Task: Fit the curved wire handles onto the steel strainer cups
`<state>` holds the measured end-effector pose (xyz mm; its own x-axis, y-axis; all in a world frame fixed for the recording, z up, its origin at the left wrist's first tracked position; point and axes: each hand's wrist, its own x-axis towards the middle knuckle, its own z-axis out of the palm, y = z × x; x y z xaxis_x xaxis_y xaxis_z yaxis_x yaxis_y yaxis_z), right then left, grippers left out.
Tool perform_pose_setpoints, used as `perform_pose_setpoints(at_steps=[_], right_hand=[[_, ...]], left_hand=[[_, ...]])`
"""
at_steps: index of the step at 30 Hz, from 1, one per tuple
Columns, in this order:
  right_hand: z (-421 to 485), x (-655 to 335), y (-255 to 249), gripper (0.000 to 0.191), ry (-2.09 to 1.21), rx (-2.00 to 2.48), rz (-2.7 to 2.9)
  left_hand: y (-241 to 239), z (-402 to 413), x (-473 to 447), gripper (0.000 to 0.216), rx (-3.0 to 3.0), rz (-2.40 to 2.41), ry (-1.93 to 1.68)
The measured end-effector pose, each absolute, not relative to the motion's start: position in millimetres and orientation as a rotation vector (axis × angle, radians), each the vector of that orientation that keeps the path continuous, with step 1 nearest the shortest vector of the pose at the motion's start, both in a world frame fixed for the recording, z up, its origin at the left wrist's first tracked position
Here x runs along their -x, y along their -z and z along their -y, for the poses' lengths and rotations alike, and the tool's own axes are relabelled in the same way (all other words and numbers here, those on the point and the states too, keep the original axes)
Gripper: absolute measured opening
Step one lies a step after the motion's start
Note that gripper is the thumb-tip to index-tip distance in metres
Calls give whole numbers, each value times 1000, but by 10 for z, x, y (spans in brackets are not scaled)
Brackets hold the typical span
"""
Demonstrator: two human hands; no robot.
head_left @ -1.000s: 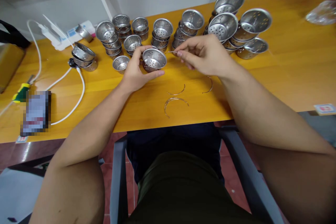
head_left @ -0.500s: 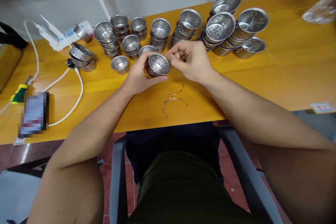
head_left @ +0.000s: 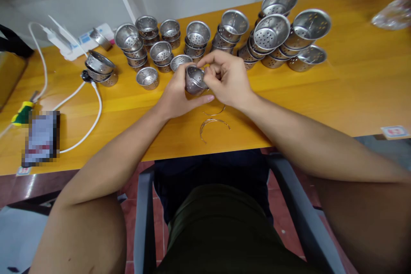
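Observation:
My left hand point(head_left: 177, 96) grips a small perforated steel cup point(head_left: 193, 81) just above the orange table point(head_left: 321, 90), tilted toward my right. My right hand point(head_left: 226, 78) is closed against the cup's rim, fingers pinched on a thin wire handle that is mostly hidden by them. Loose curved wire handles point(head_left: 213, 123) lie on the table just below both hands. Stacks of identical steel cups point(head_left: 195, 36) stand in a row behind my hands, with larger ones point(head_left: 272, 30) to the right.
A white power strip point(head_left: 75, 43) and its cable point(head_left: 91, 124) lie at the left, beside a blurred phone point(head_left: 41, 137) and a green-handled tool point(head_left: 22, 113). A clear plastic bag point(head_left: 393, 13) sits far right. Chair arms point(head_left: 143, 222) flank my lap.
My right hand moved left from above the table to the cup's rim with the wire. My left hand lifted and tilted the cup toward it.

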<state>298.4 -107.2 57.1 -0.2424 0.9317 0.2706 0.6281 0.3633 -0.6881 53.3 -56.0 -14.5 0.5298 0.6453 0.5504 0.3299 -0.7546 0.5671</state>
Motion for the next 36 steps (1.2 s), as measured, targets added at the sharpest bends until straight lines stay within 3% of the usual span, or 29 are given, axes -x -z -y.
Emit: perform_pose_setpoints(at_steps=[6,13,18,26,32,36], right_hand=[[1060,-3046,-617,37,-800,1182,1856],[991,-3327,-746,73,-1215,863,2005],[1016,-3271,-706,72,-1172,846,1964],[1066,-3196,-680,63,-1172,954,1964],[1075,-3210,-690,68,-1142,937,1979],[1012,-3272,-628,66,-961,923,2096]], left_hand=[[192,508,-524,102,-2323,-809,-1139],[197,458,-434,93,-2248,-791,-1091],[192,456,-421,113,-2288,-757,-1071],[175,486,-433,108,-2297,-777,-1103],[200,466,-414,107,-2320,-783,-1109],[223,442,-406,107,-2338,-787,-1119]])
